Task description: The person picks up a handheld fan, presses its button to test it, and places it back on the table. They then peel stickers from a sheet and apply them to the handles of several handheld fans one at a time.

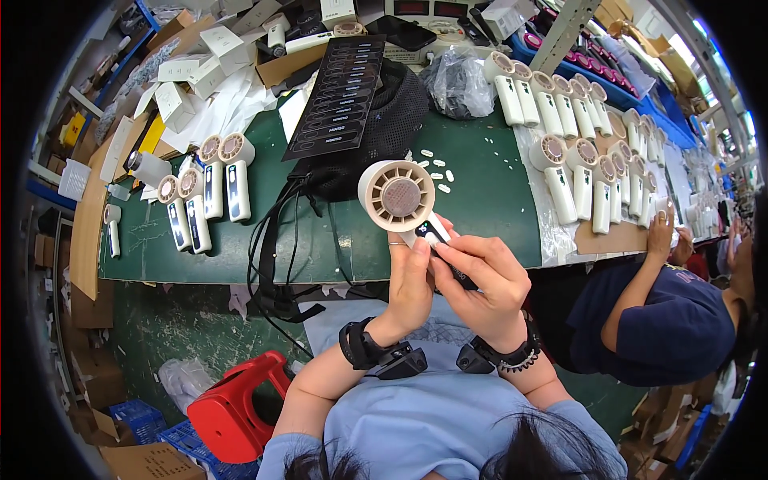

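Note:
A white handheld fan [400, 194] with a round slatted grille is held upright over the table's near edge. My left hand [410, 288] is wrapped round its handle from the left. The fingers of my right hand [490, 280] are pinched together at the front of the handle, on a glossy black label strip [462, 278] that shows above and below them. Whether the strip lies flat on the handle is hidden by my fingers. Several small white oval pieces [438, 176] lie on the green table [488, 212] just beyond the fan.
A black label sheet [340, 100] rests on a black mesh bag [392, 112] with dangling straps. More fans with black fronts [237, 180] stand at the left; rows of white fans [560, 192] fill the right. A co-worker [664, 304] sits at the right; a red stool [236, 408] stands lower left.

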`<state>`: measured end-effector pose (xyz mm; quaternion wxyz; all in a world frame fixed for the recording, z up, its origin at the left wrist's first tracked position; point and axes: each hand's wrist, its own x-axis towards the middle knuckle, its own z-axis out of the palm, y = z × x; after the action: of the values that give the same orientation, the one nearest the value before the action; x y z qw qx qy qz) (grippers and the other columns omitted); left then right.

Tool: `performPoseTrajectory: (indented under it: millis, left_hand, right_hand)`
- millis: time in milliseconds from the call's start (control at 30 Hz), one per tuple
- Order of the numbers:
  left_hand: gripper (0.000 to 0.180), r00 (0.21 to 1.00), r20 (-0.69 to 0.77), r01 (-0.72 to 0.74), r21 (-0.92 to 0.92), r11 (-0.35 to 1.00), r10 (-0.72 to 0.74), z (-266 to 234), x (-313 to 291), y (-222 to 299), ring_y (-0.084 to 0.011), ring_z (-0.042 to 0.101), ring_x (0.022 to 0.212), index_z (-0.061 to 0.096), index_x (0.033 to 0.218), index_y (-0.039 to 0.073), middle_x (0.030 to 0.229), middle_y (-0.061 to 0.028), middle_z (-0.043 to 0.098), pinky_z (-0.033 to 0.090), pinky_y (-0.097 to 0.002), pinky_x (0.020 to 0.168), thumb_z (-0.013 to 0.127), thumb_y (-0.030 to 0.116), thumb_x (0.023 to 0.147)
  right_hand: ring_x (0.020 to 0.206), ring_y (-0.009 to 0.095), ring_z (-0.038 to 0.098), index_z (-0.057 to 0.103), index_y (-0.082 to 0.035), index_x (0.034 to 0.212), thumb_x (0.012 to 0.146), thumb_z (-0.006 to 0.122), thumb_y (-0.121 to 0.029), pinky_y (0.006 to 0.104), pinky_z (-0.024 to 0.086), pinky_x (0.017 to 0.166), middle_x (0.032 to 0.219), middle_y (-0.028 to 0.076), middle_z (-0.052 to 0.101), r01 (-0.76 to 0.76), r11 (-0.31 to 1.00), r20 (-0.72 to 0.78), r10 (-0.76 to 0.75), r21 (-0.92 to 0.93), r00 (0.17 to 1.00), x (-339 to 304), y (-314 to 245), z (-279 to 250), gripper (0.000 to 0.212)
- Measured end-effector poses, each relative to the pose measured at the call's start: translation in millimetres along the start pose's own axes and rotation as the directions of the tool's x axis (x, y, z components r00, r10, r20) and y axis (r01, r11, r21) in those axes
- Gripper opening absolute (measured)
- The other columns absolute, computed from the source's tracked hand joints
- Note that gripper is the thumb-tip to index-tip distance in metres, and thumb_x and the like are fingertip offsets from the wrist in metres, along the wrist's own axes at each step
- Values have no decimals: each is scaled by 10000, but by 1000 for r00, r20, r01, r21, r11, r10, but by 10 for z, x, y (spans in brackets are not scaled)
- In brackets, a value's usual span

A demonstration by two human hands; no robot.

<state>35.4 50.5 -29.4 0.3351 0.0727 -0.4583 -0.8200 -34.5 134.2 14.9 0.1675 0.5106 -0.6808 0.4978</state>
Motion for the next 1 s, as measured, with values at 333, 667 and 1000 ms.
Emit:
performPoseTrajectory:
  millis: [333,667,1000]
  left_hand:
    - [363,992,-124,-40,-56,998,33,57,29,-35,-172,536,1001,360,1338,50,1117,-116,535,454,-332,909,359,247,1033]
    - [286,977,-211,-34,-150,988,2,14,116,47,-170,564,930,394,1266,61,1077,-98,551,488,-334,840,368,222,1031]
    - [362,961,-273,7,-113,994,-38,21,136,132,-191,552,911,407,1284,27,1036,-108,547,494,-366,826,339,273,1027]
  right_hand:
    - [739,193,643,736,-9,909,671,780,42,281,524,620,914,97,675,55,999,-7,-55,1,998,-20,31,79,248]
    - [730,201,636,714,-18,1016,686,761,48,294,526,604,892,96,647,-26,999,94,24,28,995,-35,-38,20,339]
    - [677,201,628,717,-22,1008,658,758,31,292,525,573,837,83,637,88,996,90,-89,14,992,-86,-16,18,356]
